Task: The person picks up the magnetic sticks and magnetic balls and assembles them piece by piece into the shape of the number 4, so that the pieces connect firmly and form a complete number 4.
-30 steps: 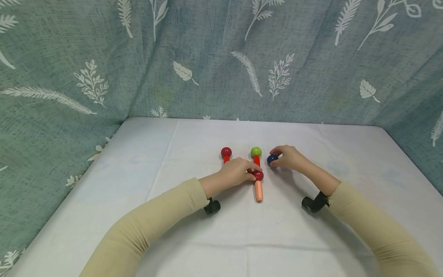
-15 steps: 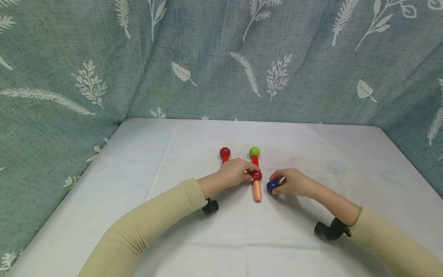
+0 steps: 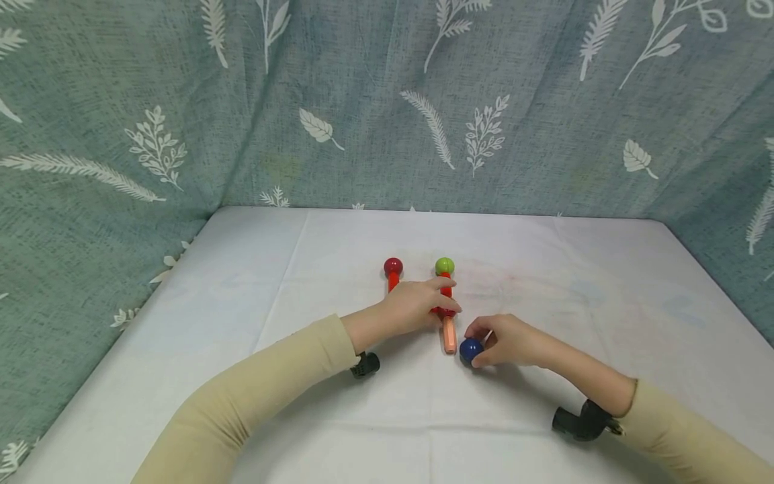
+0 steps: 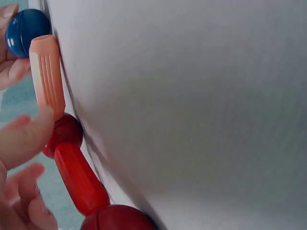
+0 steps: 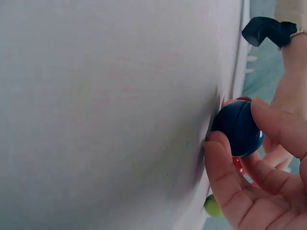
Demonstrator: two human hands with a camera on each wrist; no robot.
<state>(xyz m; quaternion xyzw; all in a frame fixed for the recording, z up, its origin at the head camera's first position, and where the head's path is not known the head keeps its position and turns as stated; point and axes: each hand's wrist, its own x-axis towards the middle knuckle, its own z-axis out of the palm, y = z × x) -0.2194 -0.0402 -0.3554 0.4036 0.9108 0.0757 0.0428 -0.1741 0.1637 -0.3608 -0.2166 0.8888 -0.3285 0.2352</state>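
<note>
My right hand [image 3: 508, 339] pinches a blue ball [image 3: 471, 350] between thumb and fingers, beside the lower end of a peach-orange stick [image 3: 449, 335]. In the left wrist view the blue ball [image 4: 29, 32] shows right at the stick's free end. The stick's other end meets a red ball [image 4: 68, 134], from which a red stick [image 4: 81, 177] runs to a larger-looking red ball [image 4: 117, 219]. My left hand [image 3: 417, 306] lies over that joint with its fingers extended, the thumb touching where the orange stick and red ball meet. Its palm hides part of the assembly.
A green ball [image 3: 444, 266] tops a red stick [image 3: 446, 289] at the far end. Left of it, another red ball [image 3: 393, 267] sits on a red stick. White cloth [image 3: 338, 417] covers the table, with a leaf-patterned curtain [image 3: 363, 101] behind.
My right hand has brought the blue ball toward me, from beside the green ball to the orange stick's lower end. The left hand's fingers have loosened and spread from the red ball.
</note>
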